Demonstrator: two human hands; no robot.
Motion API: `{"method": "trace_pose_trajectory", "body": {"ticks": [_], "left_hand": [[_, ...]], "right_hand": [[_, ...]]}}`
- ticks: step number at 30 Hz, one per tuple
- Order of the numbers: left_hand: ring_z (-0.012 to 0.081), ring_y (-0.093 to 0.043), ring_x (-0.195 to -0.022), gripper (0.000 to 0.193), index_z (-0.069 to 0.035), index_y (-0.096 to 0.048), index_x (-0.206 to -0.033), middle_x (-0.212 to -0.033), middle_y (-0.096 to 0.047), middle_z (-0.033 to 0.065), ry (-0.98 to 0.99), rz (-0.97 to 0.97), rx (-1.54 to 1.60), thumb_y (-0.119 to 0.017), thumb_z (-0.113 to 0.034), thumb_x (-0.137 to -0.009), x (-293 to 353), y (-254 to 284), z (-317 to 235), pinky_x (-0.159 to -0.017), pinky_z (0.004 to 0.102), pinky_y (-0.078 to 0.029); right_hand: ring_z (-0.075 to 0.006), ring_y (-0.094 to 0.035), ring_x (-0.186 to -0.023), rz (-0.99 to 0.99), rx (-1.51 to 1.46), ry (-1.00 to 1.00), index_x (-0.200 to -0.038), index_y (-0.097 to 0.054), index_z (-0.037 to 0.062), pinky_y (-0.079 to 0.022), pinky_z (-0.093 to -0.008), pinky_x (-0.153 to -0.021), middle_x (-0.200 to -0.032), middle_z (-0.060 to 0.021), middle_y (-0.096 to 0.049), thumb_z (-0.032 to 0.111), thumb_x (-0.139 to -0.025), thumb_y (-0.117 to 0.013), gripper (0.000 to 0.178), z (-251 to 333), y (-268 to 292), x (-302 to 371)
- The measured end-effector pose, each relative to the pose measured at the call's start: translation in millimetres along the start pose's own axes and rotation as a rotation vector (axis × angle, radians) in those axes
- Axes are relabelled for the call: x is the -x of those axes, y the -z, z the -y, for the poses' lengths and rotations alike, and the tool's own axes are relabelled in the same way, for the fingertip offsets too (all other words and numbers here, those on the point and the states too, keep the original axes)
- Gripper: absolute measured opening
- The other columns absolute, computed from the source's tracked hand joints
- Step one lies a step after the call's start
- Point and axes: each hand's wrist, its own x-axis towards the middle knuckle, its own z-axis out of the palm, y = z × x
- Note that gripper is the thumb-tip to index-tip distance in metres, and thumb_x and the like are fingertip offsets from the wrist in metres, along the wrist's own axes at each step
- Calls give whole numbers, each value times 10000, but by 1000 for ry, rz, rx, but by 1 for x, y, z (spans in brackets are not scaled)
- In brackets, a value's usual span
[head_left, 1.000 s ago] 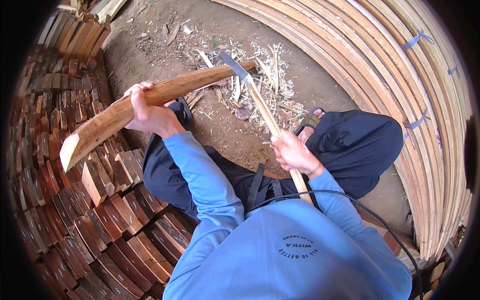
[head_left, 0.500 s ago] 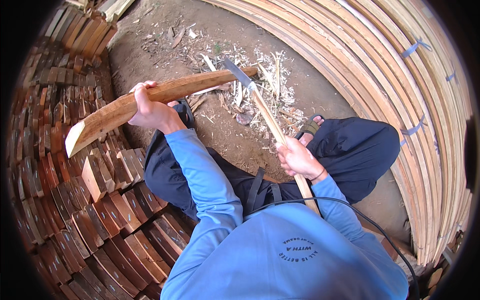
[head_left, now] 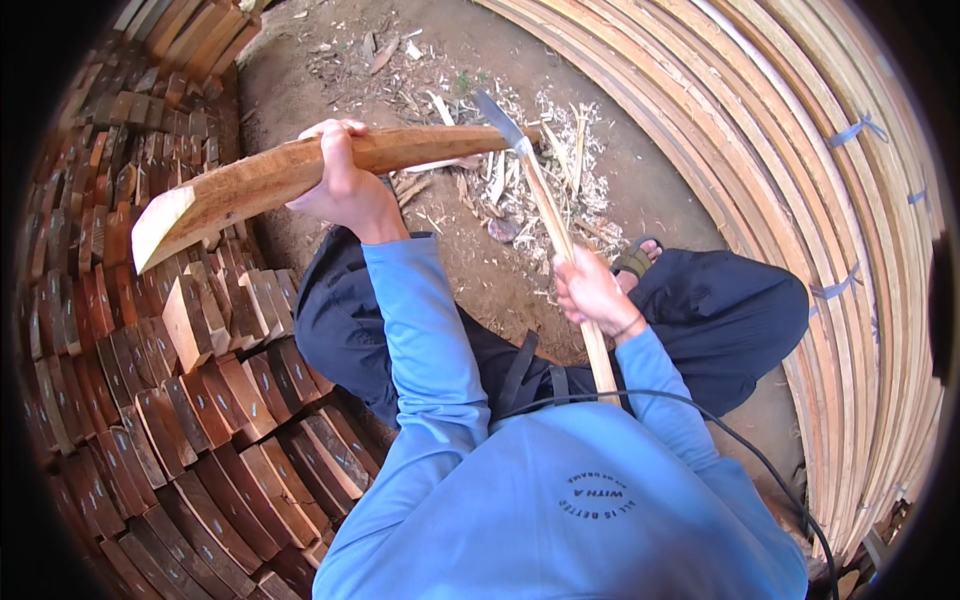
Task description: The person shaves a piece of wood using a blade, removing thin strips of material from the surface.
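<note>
My left hand point(head_left: 350, 185) is closed around a long, squared piece of wood point(head_left: 250, 180), with a pale slanted cut at its near-left end. The wood lies crosswise in front of me, and its narrower far end reaches over the shavings. My right hand point(head_left: 595, 290) grips the long, pale wooden handle point(head_left: 545, 200) of a long-handled knife. The handle's butt runs back to my waist. The knife's grey blade point(head_left: 500, 118) crosses the wood near its far end; whether it bites into the wood I cannot tell.
Stacked short boards point(head_left: 200, 440) rise along my left side. Long, curving planks point(head_left: 720, 130) tied with blue strips point(head_left: 858, 130) line the right. Wood shavings point(head_left: 590, 160) lie on the dirt ground between my legs. A black cable point(head_left: 740, 430) runs across my shirt.
My left hand and the wood sit higher in view, the hand also further right and further from the cut end. The knife has shifted slightly up and right. The view itself has also shifted.
</note>
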Motion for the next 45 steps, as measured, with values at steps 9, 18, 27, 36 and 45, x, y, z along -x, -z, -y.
{"method": "trace_pose_trajectory", "body": {"ticks": [9,18,27,36,45], "left_hand": [[227,-630,-647,12,50,-600,-790,-736,-622,152,3,50,-31,-602,41,-781,6,-7,-4,-641,365,-550],[220,-640,-649,41,27,-594,-806,-759,-640,133,-22,20,25,-614,60,-794,12,-9,-5,-643,352,-556],[227,-636,-646,365,-46,-416,-1075,-782,-638,146,-40,198,174,-620,92,-806,21,-11,-8,-630,385,-569],[234,-594,-664,124,-37,-498,-853,-749,-564,121,28,16,117,-575,-9,-760,-21,68,16,-686,412,-557],[216,-558,-694,88,-38,-548,-754,-731,-546,83,100,-37,77,-564,-124,-757,-23,91,18,-744,396,-521]], "right_hand": [[-65,-378,-450,-81,58,62,-948,-408,107,-352,-260,-361,-655,31,-407,236,-1102,-452,206,7,-10,3],[-70,-403,-448,-63,13,34,-995,-416,94,-369,-262,-357,-644,33,-413,221,-1100,-448,168,2,-13,19],[-44,-310,-447,-45,-43,5,-987,-413,131,-279,-233,-357,-655,65,-350,218,-1111,-432,153,18,-1,11],[-69,-401,-460,-20,62,39,-1004,-447,115,-344,-263,-360,-673,34,-425,212,-1092,-460,131,3,0,10],[-87,-476,-453,-6,76,7,-1052,-503,73,-413,-280,-361,-662,18,-490,207,-1070,-485,137,-12,-11,13]]}}
